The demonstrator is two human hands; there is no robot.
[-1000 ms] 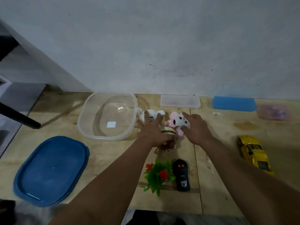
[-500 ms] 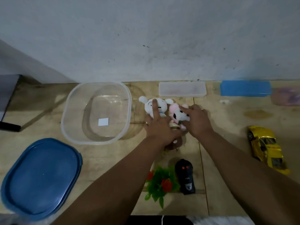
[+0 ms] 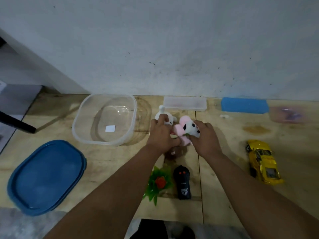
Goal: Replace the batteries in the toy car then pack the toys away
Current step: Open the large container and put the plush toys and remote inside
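Note:
My left hand (image 3: pixel 161 135) is closed around a white bunny plush (image 3: pixel 163 114), whose ear and face stick out above my fingers. My right hand (image 3: pixel 205 138) grips a pink and white plush (image 3: pixel 187 131), lifted a little off the wooden floor. A brown plush (image 3: pixel 172 153) lies partly hidden under my left wrist. The yellow toy car (image 3: pixel 262 161) sits on the floor at the right, apart from both hands. An empty clear plastic container (image 3: pixel 81 121) stands to the left of my hands, with its blue lid (image 3: pixel 44 176) lying separately nearer me.
A black remote control (image 3: pixel 183 184) and a green plastic plant with a red flower (image 3: pixel 159 182) lie below my hands. Against the wall are a flat clear case (image 3: pixel 184 103), a blue sponge-like block (image 3: pixel 244 105) and a pinkish box (image 3: pixel 285 114).
Both hands have closed on the plush toys and raised them slightly; the pink plush is turned up and tilted in my right hand. The camera view has shifted a little.

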